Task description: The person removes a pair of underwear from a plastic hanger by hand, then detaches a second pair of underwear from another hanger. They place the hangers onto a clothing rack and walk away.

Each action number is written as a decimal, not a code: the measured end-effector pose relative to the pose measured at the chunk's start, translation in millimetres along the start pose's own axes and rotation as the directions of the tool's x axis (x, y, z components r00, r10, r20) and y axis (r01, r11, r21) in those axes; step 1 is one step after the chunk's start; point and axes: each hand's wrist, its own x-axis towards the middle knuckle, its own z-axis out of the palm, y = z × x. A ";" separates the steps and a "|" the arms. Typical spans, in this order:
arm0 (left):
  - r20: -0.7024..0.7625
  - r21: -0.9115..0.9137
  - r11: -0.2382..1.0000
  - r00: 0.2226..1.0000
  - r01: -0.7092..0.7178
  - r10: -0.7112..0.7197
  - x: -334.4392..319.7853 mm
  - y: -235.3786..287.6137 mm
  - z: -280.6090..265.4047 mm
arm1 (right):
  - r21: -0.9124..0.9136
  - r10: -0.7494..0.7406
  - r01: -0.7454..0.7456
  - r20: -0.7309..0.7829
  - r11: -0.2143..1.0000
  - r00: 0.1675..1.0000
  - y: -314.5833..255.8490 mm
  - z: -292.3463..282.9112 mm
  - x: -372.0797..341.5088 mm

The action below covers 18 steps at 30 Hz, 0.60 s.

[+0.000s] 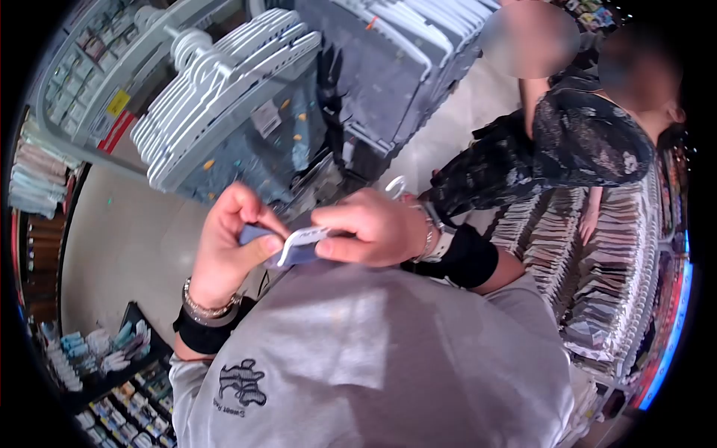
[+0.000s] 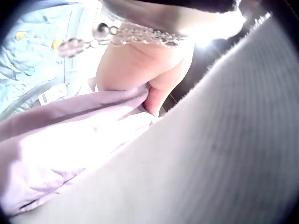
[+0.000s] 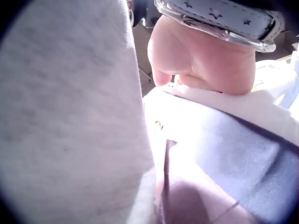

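Observation:
In front of the shirt, both hands hold a folded grey-lavender cloth garment (image 1: pixel 302 254). My left hand (image 1: pixel 228 239) pinches its edge between thumb and fingers; from there the lavender cloth (image 2: pixel 70 130) hangs in the left wrist view. My right hand (image 1: pixel 373 228) has thumb and fingers closed on a white strip (image 1: pixel 306 237) with dark lettering and a curved end, lying against the cloth. A white hook (image 1: pixel 396 187) shows just behind the right hand. Blue-grey cloth (image 3: pixel 243 154) hangs under that hand in the right wrist view, its fingertips mostly hidden.
Ahead is a rack with white hangers (image 1: pixel 224 75) bearing blue patterned clothes (image 1: pixel 246 160), beside grey garments (image 1: pixel 388 82). A person in a dark patterned top (image 1: pixel 590 134) stands at right, near rows of hung items (image 1: pixel 605 291). Low shelves (image 1: pixel 127 411) hold small goods at lower left.

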 end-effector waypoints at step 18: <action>0.136 0.021 0.975 0.965 0.223 -0.223 6.7 24.5 -0.1 | -0.516 -0.297 0.317 0.124 0.796 0.947 -36.8 -8.8 -0.4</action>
